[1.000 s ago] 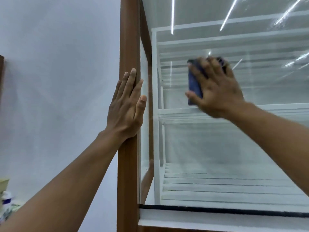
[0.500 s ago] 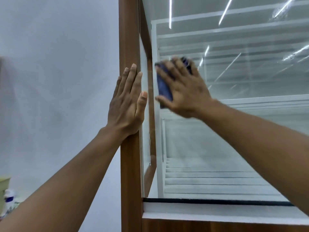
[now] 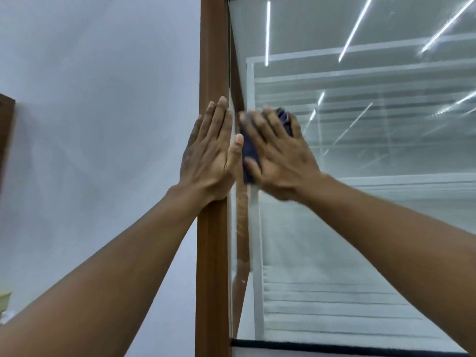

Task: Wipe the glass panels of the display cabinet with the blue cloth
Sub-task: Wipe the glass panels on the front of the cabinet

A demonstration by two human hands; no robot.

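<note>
The display cabinet has a brown wooden corner post (image 3: pixel 212 60) and a large front glass panel (image 3: pixel 360 202) that reflects ceiling lights. My right hand (image 3: pixel 279 155) presses the dark blue cloth (image 3: pixel 249 153) flat against the glass at its left edge, beside the post; most of the cloth is hidden under the fingers. My left hand (image 3: pixel 210 155) rests flat on the post with fingers straight, its thumb close to the cloth.
A pale wall (image 3: pixel 90 124) fills the left side. White shelves (image 3: pixel 334 305) show behind the glass. A black strip (image 3: pixel 334 347) runs along the panel's bottom edge. A dark wooden edge (image 3: pixel 5 140) sits at far left, with a small object (image 3: pixel 5 302) low down.
My right hand has swept the cloth leftward across the glass, from mid-panel to the edge by the post. My left hand has stayed on the post.
</note>
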